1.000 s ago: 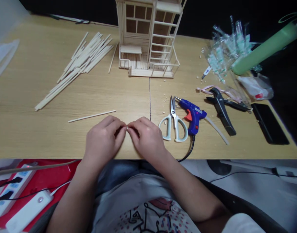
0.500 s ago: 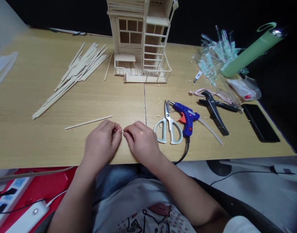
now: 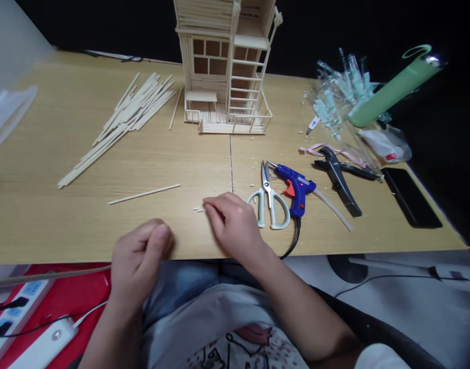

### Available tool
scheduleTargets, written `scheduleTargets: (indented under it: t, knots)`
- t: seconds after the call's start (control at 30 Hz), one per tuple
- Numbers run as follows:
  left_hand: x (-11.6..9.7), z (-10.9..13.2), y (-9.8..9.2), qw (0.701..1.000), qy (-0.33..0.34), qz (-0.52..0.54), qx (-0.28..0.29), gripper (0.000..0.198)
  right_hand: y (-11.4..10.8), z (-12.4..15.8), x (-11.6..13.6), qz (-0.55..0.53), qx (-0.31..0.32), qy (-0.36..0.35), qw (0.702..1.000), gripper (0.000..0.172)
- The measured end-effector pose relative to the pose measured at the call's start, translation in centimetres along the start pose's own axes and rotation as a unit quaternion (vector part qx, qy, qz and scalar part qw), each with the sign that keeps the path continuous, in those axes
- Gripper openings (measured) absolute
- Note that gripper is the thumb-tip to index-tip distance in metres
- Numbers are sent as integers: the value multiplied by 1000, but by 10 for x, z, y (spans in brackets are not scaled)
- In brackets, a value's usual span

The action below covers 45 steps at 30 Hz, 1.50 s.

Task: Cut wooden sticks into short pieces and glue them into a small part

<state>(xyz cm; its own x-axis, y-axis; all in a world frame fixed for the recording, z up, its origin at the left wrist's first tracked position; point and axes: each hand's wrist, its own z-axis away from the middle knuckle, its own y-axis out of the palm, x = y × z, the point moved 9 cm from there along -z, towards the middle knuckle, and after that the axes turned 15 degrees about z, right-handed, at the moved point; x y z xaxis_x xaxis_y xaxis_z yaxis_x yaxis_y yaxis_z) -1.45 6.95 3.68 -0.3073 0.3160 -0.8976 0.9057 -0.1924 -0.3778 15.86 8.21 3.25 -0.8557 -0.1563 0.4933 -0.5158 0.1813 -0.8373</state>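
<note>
1. Pale wood slivers lie on the desk, just left of the right hand's fingertips. They look very light, stiff and brittle. So small and flat, they would probably be easiest to take by pinching with fingertips or sliding them to the desk edge.
2. Two or three slivers show; they are too small to count surely.
3. The right hand rests palm down on the desk, its fingers loosely curved and slightly spread. It seems to hold nothing, and the slivers sit just apart from it.
4. The left hand is raised at the desk's near edge, fingers curled, with the thumb pressed against them. Whether it pinches something tiny cannot be told, as the fingers hide that spot.
5. One loose stick lies ahead of the hands, and another lies beside the stick house. A single pile of sticks holds too many to count.
6. To the right lie one pair of scissors, one blue glue gun, one glue stick, one pair of black pliers and one phone.
</note>
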Motion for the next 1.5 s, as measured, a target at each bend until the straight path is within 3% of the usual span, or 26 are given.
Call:
scheduleTargets:
  t: [0.1, 0.23, 0.33, 0.43, 0.7, 1.03, 1.17, 1.33, 1.5]
  knots:
    - [0, 10, 6, 997, -11, 77, 14, 11, -20, 5, -9, 3, -34, 7, 999, 20]
    - [-6, -1, 14, 999, 32, 0, 17, 26, -27, 11, -14, 54, -2, 19, 998, 17]
    - [-8, -18, 18, 990, 81, -115, 7, 12, -19, 12, -9, 68, 25, 13, 997, 15]
    - [0, -31, 20, 982, 77, -174, -6, 20, -5, 11, 0, 86, 39, 0, 995, 16]
    - [2, -35, 27, 984, 90, -156, 0, 14, 12, 0, 7, 127, 46, 8, 991, 18]
    - [4, -37, 26, 984, 87, -157, 4, 15, 18, -1, 10, 103, 51, 2, 993, 21]
    - [3, -37, 27, 984, 87, -156, 6, 14, 3, 2, 2, 82, 42, -3, 996, 20]
    - [3, -38, 26, 985, 83, -154, 9, 15, -31, 11, -22, 141, 2, 5, 990, 11]
    - [4, -38, 26, 983, 85, -165, 10, 15, -42, 24, -34, 137, 18, 0, 990, 9]
